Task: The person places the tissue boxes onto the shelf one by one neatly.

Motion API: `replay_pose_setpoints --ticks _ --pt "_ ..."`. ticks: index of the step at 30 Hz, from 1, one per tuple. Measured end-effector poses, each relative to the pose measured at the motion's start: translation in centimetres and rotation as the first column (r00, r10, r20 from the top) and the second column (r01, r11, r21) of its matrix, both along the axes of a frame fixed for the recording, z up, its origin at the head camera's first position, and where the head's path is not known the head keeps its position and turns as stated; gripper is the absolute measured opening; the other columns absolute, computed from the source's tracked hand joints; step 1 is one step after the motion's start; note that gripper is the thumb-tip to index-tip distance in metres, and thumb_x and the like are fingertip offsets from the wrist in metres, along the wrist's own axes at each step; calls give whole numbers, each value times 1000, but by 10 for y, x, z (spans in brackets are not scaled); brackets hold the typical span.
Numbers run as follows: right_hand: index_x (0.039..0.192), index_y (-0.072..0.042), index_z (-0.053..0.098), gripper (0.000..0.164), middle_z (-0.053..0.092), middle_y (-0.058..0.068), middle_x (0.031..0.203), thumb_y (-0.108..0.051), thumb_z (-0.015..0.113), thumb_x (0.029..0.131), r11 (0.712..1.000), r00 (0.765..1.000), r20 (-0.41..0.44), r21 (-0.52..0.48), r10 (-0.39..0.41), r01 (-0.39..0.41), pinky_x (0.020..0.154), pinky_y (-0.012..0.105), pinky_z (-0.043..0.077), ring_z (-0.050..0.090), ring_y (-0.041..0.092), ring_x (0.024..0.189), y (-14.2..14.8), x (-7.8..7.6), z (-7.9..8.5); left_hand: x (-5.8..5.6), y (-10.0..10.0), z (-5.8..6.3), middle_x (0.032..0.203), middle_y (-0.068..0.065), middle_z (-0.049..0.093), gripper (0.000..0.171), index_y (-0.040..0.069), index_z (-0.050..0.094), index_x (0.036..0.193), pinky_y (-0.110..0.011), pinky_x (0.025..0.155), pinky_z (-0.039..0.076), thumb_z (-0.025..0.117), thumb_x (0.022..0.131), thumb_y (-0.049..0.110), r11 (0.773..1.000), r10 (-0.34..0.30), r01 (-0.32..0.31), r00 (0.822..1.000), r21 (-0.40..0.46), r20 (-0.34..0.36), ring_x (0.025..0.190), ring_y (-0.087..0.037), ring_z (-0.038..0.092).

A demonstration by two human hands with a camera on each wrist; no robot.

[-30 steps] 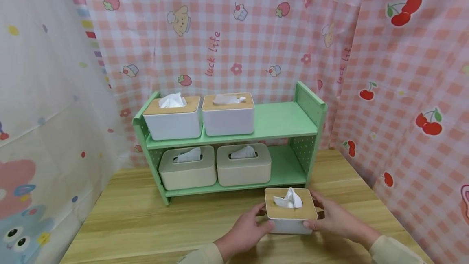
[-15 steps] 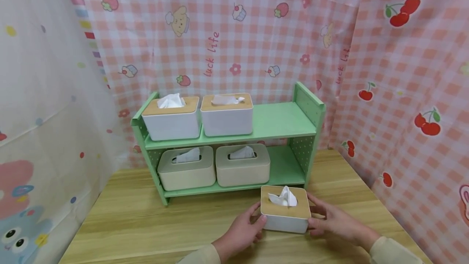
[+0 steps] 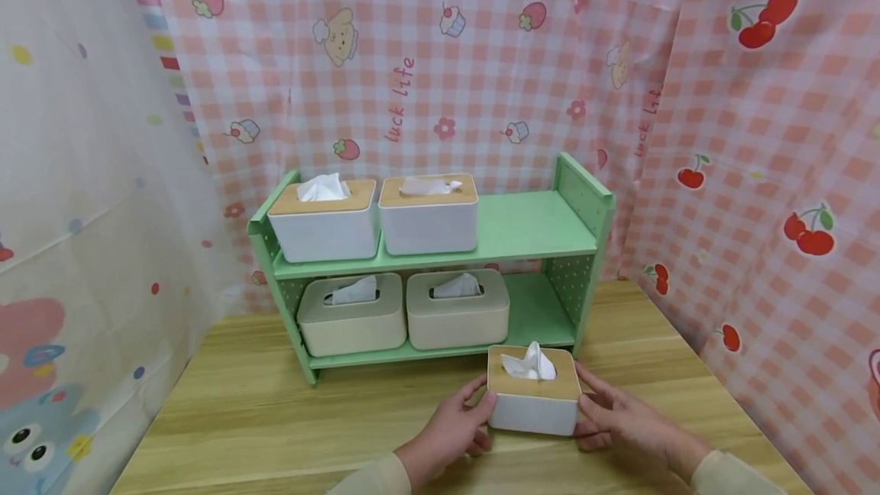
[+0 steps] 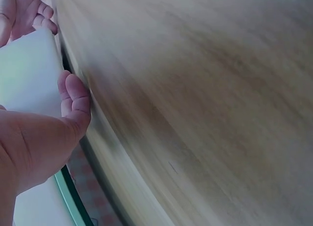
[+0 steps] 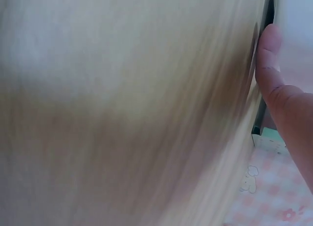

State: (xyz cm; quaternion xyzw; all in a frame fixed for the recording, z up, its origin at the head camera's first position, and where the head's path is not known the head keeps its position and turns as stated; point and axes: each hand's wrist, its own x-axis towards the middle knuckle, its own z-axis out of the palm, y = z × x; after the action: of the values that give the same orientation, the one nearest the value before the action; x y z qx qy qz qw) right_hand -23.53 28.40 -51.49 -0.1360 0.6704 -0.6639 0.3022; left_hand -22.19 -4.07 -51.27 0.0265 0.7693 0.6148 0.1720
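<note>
A white tissue box (image 3: 535, 412) with a wooden lid and a tissue poking out is at the front right, before the shelf. My left hand (image 3: 450, 428) grips its left side, with the thumb at the front corner. On the opposite side my right hand (image 3: 631, 420) holds it with thumb and fingers. The left wrist view shows the left hand (image 4: 39, 140) at the box's pale wall (image 4: 29, 74). In the right wrist view the right hand (image 5: 288, 99) lies along the box's edge. Whether the box's base touches the table cannot be told.
A green two-tier shelf (image 3: 536, 224) stands behind. Its upper tier bears two white tissue boxes (image 3: 428, 228) with wooden lids, its lower tier two beige tissue boxes (image 3: 457, 325), all towards the left. Patterned curtains (image 3: 481, 59) surround the wooden table (image 3: 275, 434).
Both hands have moved the tissue box slightly left and a little towards the shelf. The boxes on the shelf stay where they were.
</note>
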Motion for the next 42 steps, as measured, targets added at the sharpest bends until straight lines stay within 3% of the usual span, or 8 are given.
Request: replay_pose_setpoints --ticks 5,9,15,18,23,29,42 --pt "170 -20 -13 79 31 30 167 -37 43 117 996 995 71 -53 -69 73 104 47 59 68 29 126 -2 3 0 1 3 1 116 -9 74 73 21 44 164 -30 60 57 63 104 58 999 19 -20 1000 32 23 68 -19 69" --pt "171 -18 -11 78 32 25 171 -38 42 117 992 990 100 -67 -99 106 103 47 59 69 30 124 -5 4 1 2 5 1 117 -11 72 73 15 44 164 -31 64 58 65 105 53 996 41 -42 999 80 13 75 -19 68" --pt "171 -18 -11 79 6 35 174 -40 42 116 988 985 99 -41 -143 147 102 48 59 70 31 121 -12 5 1 1 10 0 141 -19 67 70 8 45 161 -40 81 62 66 106 44 986 86 -82 996 142 -21 92 -20 68" --pt "172 -19 -10 80 2 37 173 -40 43 116 984 980 101 -27 -174 177 100 47 59 71 30 117 -17 6 0 0 11 0 135 -17 69 65 11 46 160 -40 78 61 67 106 40 981 111 -108 994 162 -12 90 -20 67" --pt "172 -22 -8 80 16 42 165 -36 46 114 975 973 72 -30 -218 220 96 45 60 71 30 111 -23 7 0 -3 13 4 124 -11 66 65 24 44 162 -34 68 57 68 103 37 976 148 -147 989 163 1 87 -21 61" --pt "169 -28 -3 74 33 34 158 -33 46 114 967 968 34 -47 -250 251 93 44 60 72 32 106 -28 6 -1 -4 12 8 136 -14 59 63 34 47 160 -33 61 57 67 101 33 975 145 -145 989 167 15 90 -22 61" --pt "171 -27 -5 76 21 36 163 -36 45 114 969 969 47 -18 -244 245 93 44 61 71 31 106 -30 7 1 -4 11 6 140 -13 58 63 35 47 161 -34 59 59 67 101 31 976 156 -158 987 151 29 89 -22 61"
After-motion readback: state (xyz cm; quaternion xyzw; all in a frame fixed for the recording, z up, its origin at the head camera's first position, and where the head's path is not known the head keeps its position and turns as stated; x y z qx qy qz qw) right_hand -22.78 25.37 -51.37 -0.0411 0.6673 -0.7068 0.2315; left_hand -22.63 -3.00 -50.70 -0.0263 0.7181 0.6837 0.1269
